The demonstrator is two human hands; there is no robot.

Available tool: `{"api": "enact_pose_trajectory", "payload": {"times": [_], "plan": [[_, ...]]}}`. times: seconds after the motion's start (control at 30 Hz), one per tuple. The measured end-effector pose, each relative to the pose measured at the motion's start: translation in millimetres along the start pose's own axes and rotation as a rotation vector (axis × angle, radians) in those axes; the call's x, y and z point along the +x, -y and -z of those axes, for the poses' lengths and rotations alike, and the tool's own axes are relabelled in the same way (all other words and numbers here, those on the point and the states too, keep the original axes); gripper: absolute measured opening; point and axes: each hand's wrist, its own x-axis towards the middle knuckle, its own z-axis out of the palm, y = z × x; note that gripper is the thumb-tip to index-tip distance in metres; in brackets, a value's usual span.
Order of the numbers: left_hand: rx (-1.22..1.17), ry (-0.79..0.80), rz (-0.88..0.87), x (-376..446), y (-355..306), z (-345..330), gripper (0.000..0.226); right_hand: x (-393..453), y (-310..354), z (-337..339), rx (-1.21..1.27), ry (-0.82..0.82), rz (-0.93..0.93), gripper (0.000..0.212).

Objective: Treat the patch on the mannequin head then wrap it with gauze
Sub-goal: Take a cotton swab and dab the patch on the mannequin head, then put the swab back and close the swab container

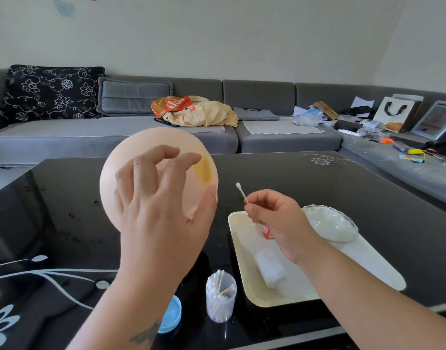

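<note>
**Inspector:** Mannequin head (pixel 130 173) stood on the black glass worktop (pixel 292 178), left of the cream tray (pixel 244 261). The yellow patch (pixel 204 170) sat on its upper right curve, facing the tray side.

**Assessor:** And the hands?

**Inspector:** The left hand (pixel 163 205) was spread over the near side of the head, fingers curled and apart, thumb lying along the right edge just below the patch. Whether the palm actually pressed the surface could not be told. The right hand (pixel 275 218) pinched a cotton swab (pixel 242 192) by its lower stick, white tip up and pointing toward the patch, well short of it.

**Assessor:** Was the tip wetted?

**Inspector:** It looked white and dry; too small to be sure. An orange-labelled bottle (pixel 267 233) stood behind the right hand, mostly hidden.

**Assessor:** Risks from this point?

**Inspector:** In my judgement, three. The left index finger lay close to the patch and could block or smear it. The head was round and smooth, so a loose hold might let it turn or tip under the swab's push. The gauze roll (pixel 271 272) lay beneath the right forearm, with a glass dish (pixel 330 223) beside it, and the open swab jar (pixel 220 296) stood near the left forearm; a careless sweep could knock any of them.
</note>
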Motion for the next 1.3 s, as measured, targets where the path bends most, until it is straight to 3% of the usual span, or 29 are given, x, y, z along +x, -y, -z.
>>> {"api": "enact_pose_trajectory", "payload": {"times": [0.2,0.33,0.5,0.6,0.7,0.9,1.3], "plan": [[-0.043,0.100,-0.088,-19,-5,-4,0.033,-9,-8,29,-0.017,-0.131,0.008,0.022],[-0.161,0.349,-0.108,-42,-2,-14,0.026,-16,-17,44,-0.048,-0.218,0.031,0.014],[-0.068,0.781,0.058,-67,16,-30,0.063,-22,-34,64,-0.319,-0.342,0.045,0.022],[0.023,0.921,0.112,-76,24,-36,0.076,-19,-42,82,-0.438,-0.387,0.085,0.020],[0.052,1.017,0.150,-79,25,-38,0.074,-17,-51,100,-0.505,-0.418,0.072,0.017],[0.031,0.994,0.157,-74,19,-39,0.048,-15,-56,120,-0.567,-0.516,0.050,0.025],[-0.163,0.693,0.139,-70,8,-46,0.050,-10,-67,138,-0.865,-0.619,-0.111,0.018]]}}
